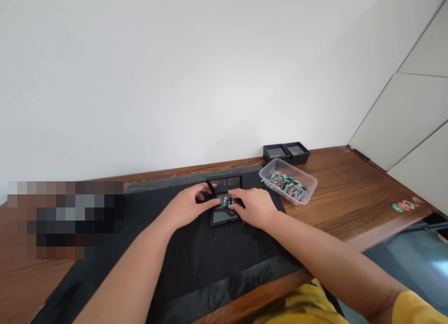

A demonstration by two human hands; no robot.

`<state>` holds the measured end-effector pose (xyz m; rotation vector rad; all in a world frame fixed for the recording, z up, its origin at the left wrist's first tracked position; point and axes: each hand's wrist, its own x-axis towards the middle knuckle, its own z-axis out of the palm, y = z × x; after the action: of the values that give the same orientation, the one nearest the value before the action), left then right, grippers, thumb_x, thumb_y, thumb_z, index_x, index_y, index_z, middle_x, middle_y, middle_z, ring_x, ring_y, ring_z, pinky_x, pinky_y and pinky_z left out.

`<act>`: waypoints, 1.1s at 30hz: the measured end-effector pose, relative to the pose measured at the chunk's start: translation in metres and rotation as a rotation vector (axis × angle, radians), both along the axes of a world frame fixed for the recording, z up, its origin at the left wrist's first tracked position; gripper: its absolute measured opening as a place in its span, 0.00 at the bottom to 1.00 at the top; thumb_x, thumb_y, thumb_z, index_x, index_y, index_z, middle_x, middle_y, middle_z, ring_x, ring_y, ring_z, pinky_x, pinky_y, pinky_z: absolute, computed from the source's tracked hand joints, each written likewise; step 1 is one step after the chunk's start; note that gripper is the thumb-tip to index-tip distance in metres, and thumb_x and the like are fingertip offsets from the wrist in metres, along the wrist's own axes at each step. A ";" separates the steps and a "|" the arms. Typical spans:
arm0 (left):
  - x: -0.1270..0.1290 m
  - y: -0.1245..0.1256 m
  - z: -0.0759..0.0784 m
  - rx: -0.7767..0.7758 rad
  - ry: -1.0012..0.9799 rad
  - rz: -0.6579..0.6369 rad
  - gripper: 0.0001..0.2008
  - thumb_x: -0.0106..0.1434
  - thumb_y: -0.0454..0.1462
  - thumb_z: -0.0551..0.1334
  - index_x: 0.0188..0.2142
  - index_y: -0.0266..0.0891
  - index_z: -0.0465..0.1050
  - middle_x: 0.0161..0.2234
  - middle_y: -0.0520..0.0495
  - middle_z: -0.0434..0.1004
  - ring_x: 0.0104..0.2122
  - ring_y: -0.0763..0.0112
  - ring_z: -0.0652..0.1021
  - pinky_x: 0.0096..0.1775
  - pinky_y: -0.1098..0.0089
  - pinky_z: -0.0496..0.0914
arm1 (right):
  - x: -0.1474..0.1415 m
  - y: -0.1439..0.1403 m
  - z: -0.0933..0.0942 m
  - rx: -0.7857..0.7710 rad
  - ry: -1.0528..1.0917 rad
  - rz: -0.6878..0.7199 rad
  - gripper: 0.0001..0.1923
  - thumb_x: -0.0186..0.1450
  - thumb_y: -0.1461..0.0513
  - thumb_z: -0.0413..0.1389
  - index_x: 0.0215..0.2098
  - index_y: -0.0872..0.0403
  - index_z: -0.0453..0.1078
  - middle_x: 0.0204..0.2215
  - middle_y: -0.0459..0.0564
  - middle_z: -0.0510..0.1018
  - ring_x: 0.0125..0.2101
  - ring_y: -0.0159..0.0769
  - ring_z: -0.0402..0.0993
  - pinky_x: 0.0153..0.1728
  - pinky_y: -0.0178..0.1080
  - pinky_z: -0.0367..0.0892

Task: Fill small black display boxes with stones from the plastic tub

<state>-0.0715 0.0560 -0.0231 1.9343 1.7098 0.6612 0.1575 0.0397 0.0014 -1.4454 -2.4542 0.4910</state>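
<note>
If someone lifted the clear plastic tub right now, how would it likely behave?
The tub probably flexes slightly, its walls looking thin. The loose pieces inside would likely slide when tilted, and could spill from its open top.

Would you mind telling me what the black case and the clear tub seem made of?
Black case: probably plastic with film-like panes; dark rims frame shiny, seemingly see-through panels. Clear tub: likely plastic, glossy; its contents show through the wall.

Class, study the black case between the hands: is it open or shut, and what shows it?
Open: the black case has its far half raised behind the near half, leaving small shiny pieces in view.
</note>
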 end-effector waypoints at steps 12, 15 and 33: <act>0.001 -0.004 0.007 -0.063 -0.032 -0.003 0.34 0.48 0.60 0.66 0.50 0.44 0.79 0.43 0.44 0.84 0.40 0.54 0.79 0.43 0.59 0.75 | 0.009 0.002 0.009 -0.011 0.091 0.005 0.21 0.72 0.57 0.57 0.63 0.48 0.71 0.53 0.47 0.83 0.54 0.44 0.79 0.53 0.43 0.70; -0.001 -0.003 0.004 -0.076 -0.041 0.010 0.38 0.47 0.60 0.66 0.53 0.44 0.78 0.45 0.44 0.84 0.41 0.53 0.79 0.44 0.58 0.75 | 0.024 0.000 0.019 -0.007 0.102 0.067 0.17 0.72 0.64 0.56 0.57 0.48 0.75 0.52 0.47 0.84 0.53 0.41 0.79 0.52 0.40 0.68; 0.002 -0.007 0.008 -0.102 0.017 0.019 0.36 0.49 0.59 0.65 0.54 0.46 0.78 0.49 0.46 0.83 0.42 0.55 0.79 0.43 0.60 0.74 | 0.039 -0.009 0.036 -0.252 -0.153 0.158 0.07 0.63 0.61 0.67 0.39 0.52 0.77 0.32 0.43 0.79 0.34 0.33 0.72 0.32 0.34 0.54</act>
<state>-0.0693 0.0486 -0.0148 1.8611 1.7393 0.5553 0.1969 0.0303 0.0376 -1.4328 -2.7240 0.7738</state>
